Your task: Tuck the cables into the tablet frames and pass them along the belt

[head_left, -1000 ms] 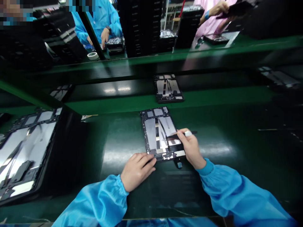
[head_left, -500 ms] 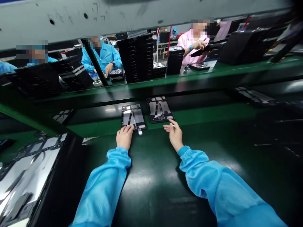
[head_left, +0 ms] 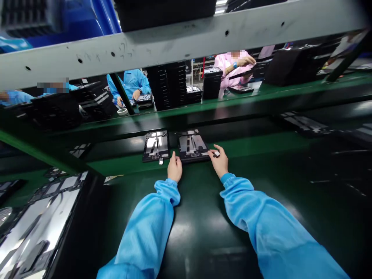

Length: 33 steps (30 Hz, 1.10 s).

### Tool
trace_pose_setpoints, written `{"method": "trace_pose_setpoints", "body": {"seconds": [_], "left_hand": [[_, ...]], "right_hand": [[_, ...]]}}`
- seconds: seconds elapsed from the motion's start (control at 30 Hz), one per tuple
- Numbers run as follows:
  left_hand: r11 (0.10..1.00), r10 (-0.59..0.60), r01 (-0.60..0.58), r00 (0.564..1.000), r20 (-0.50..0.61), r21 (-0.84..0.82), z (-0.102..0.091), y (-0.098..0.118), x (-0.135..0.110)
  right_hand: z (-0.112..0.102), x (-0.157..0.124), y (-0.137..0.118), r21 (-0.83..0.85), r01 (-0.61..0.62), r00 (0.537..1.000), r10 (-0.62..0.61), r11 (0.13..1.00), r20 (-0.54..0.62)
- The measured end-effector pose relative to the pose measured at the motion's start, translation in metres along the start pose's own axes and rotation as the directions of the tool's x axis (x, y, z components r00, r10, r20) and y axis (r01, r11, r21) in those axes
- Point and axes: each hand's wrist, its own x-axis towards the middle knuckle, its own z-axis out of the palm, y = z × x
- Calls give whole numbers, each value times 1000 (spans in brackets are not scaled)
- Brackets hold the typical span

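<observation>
One thin, rectangular, black-framed open tablet with silver-grey metal inside (head_left: 192,146) is lying toward the far side of the glossy dark-green tabletop (head_left: 197,217), between two bare hands; it is serving here as the centre of the dial. At half past seven the left hand (head_left: 174,168) is reaching to its near corner with one finger pointing forward and the others curling loosely; whether that hand is gripping the edge or only touching it, I cannot tell. At four o'clock the right hand (head_left: 220,161) is bringing its fingertips to the opposite near corner while holding one small white piece with a dark edge (head_left: 216,154) in a narrow grip.

At nine o'clock a second black-framed open tablet (head_left: 156,145) is lying just beside the first, with one small whitish tab (head_left: 161,161) sticking out past its near edge. At eight, close to the viewer, one tall black block topped by an open silver tablet (head_left: 43,221) is standing.

On the raised green ledge (head_left: 162,118), one white ring-shaped roll (head_left: 122,112) is sitting at ten o'clock, two tall black stacks (head_left: 168,87) are standing together at eleven, and one low black pile (head_left: 193,96) is resting at twelve. Beyond, one person in pink (head_left: 219,62) is holding a dark flat panel (head_left: 241,74) at one o'clock, and one person in blue (head_left: 133,82) is working at ten.
</observation>
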Motion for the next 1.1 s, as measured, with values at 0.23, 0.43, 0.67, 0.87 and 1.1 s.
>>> {"method": "trace_pose_setpoints", "body": {"seconds": [0.23,0.43,0.67,0.87,1.1], "left_hand": [[985,73,-38,976,205,-169,-59,5,-129],[986,162,-137,928,337,-97,-101,24,-232],[934,339,-355,915,220,39,-114,44,-235],[909,412,-395,899,150,-129,-105,54,-227],[962,203,-151,953,227,-227,-103,51,-228]], "right_hand": [[-96,-102,-12,77,-16,850,-27,997,527],[-153,-184,-21,-179,66,809,52,982,585],[-148,-208,-48,-215,294,835,-141,931,531],[-100,-218,-73,23,390,585,-268,920,766],[-81,-217,-71,87,256,630,-234,963,740]]}}
